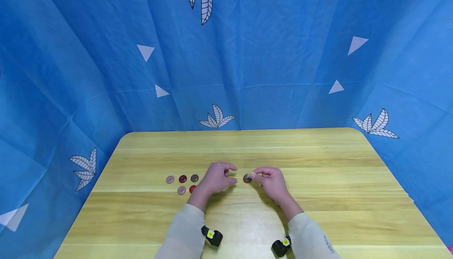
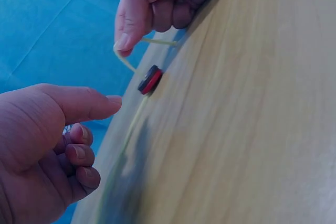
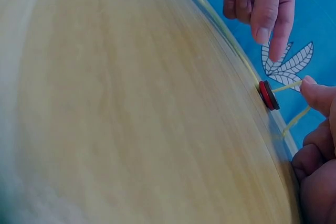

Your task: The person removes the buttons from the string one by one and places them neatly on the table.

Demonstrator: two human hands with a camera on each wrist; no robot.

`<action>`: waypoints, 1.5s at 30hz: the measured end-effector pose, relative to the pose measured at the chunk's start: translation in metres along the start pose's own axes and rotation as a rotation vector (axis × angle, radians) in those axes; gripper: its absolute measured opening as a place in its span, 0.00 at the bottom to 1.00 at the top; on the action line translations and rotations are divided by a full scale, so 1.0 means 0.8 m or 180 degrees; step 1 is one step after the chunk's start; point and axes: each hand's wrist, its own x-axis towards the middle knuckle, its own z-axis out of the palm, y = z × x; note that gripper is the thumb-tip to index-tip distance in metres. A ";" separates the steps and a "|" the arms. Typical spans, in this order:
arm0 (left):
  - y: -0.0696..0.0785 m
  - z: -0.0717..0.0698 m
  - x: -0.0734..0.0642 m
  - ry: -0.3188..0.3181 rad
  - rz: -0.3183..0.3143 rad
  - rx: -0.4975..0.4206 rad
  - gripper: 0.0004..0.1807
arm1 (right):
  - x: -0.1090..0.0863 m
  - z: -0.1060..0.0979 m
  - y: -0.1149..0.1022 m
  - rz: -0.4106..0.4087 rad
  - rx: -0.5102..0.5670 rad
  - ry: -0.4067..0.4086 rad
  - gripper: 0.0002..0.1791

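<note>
A dark grey button (image 2: 147, 78) and a red button (image 2: 153, 81) sit face to face on a thin yellow string (image 1: 235, 178), close over the table. My right hand (image 1: 272, 182) pinches the string between thumb and forefinger, just beyond the dark button; a loose length trails below it in the right wrist view. My left hand (image 1: 217, 178) is left of the stacked buttons, thumb and forefinger spread apart with nothing between them. Its other fingers curl loosely. The string runs past the left hand toward the table's left part.
Several loose buttons lie left of the left hand: two pale pink ones, a maroon button (image 1: 182, 179), a grey-brown button (image 1: 194, 178) and a red one partly near the wrist. The wooden table (image 1: 318, 227) meets a blue patterned cloth (image 1: 283, 54) behind and at the sides.
</note>
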 end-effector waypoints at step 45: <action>0.001 0.040 0.001 0.0466 -0.0060 0.0532 0.09 | 0.002 -0.002 0.009 -0.0033 0.0052 0.0012 0.03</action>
